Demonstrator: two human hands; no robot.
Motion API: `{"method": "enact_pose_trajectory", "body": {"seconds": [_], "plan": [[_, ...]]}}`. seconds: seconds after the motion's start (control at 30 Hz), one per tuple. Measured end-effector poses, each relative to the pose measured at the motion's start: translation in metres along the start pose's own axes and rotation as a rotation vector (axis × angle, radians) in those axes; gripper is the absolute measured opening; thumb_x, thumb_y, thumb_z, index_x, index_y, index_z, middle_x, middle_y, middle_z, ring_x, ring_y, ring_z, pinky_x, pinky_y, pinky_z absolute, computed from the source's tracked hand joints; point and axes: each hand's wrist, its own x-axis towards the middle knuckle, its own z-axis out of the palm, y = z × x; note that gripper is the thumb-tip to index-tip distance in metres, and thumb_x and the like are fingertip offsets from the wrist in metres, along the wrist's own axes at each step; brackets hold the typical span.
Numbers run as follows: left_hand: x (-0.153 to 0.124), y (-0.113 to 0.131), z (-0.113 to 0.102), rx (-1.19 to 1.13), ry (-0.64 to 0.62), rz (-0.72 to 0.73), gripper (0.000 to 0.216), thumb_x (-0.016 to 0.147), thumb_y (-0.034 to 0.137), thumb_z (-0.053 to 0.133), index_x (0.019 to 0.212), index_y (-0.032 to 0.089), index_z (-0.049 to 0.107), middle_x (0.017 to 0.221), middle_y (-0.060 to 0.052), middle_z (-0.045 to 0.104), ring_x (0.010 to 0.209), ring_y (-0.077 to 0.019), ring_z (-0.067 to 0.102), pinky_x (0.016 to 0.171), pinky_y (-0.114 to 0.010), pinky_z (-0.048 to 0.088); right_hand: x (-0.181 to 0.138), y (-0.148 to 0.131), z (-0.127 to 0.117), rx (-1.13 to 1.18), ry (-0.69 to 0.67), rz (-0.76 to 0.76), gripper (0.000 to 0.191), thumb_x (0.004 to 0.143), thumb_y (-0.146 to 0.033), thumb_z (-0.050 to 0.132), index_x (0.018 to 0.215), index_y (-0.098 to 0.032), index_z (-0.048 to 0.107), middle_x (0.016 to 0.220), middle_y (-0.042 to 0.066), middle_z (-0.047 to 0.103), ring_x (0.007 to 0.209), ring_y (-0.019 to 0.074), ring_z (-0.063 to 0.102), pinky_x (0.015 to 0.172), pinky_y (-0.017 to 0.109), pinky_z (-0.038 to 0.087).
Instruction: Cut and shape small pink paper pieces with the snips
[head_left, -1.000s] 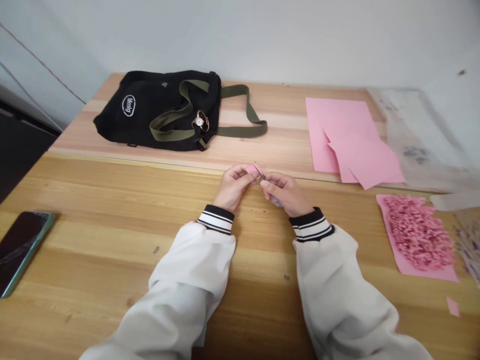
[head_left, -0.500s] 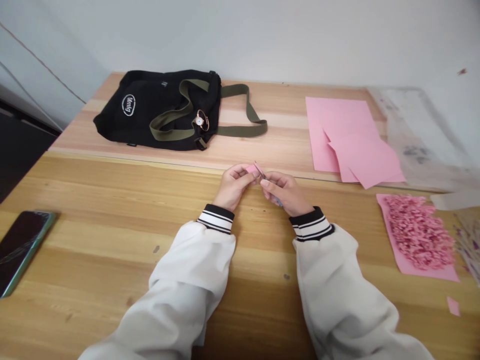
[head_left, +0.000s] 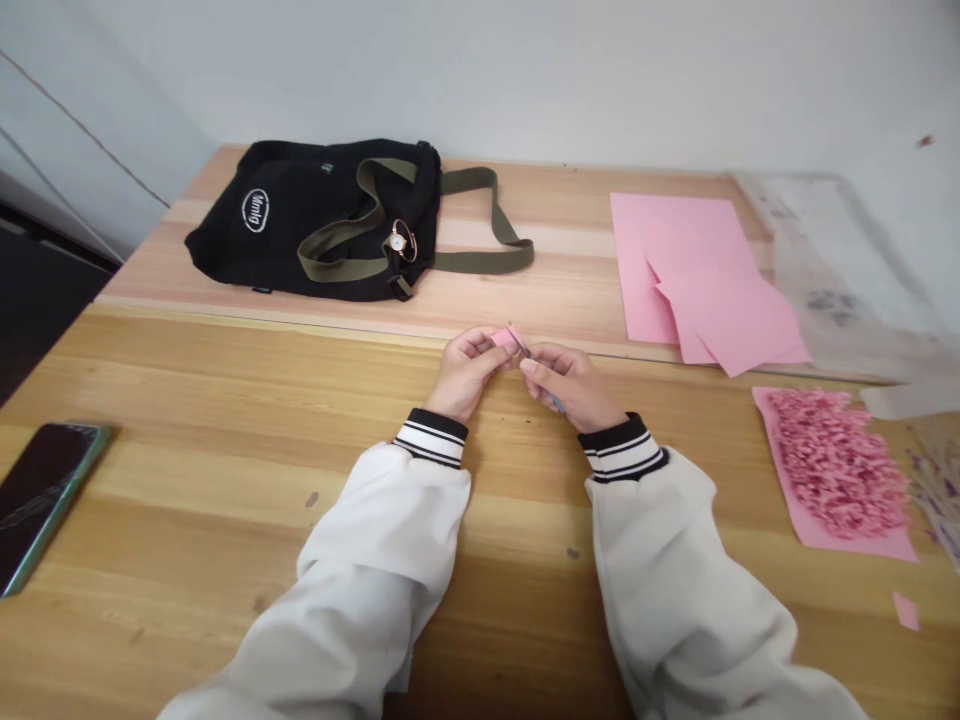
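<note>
- Two items held?
- Yes. Small pink paper piece [head_left: 502,338] is pinched in left hand [head_left: 466,372]; scissors [head_left: 523,346] are gripped in right hand [head_left: 568,385].
- Paper location?
- Held over wooden table [head_left: 225,450], scissors positioned at its right end.

And there's the black bag [head_left: 255,265] flat on the wooden table [head_left: 187,400], watch [head_left: 398,242] resting on top, olive strap [head_left: 480,263] looping out rightward; below the bag, off left, a dark-screened phone [head_left: 45,500]!
</note>
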Motion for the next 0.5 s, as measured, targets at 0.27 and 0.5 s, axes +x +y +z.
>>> {"method": "enact_pose_trajectory", "body": {"seconds": [0.27,0.5], "plan": [[0.0002,0.0001,-0.0003,0.005,0.002,-0.002,0.03,0.049,0.028,0.087,0.064,0.014,0.064,0.06,0.003,0.064,0.054,-0.0049,0.052,0.057,-0.019,0.042,-0.0002,0.0004,-0.0005,0.007,0.002,0.004,0.042,0.069,-0.054,0.071,0.083,-0.016,0.061,0.048,-0.007,0.049,0.036,0.0032,0.03,0.036,0.019,0.018],[0.0001,-0.0002,-0.0003,0.005,0.002,-0.004,0.029,0.051,0.026,0.086,0.066,0.014,0.064,0.06,0.002,0.064,0.055,-0.0051,0.052,0.058,-0.019,0.042,-0.0005,-0.0005,0.0008,-0.005,0.005,-0.002,0.041,0.07,-0.055,0.07,0.082,-0.016,0.061,0.047,-0.007,0.048,0.037,0.0033,0.03,0.036,0.019,0.018]]}}
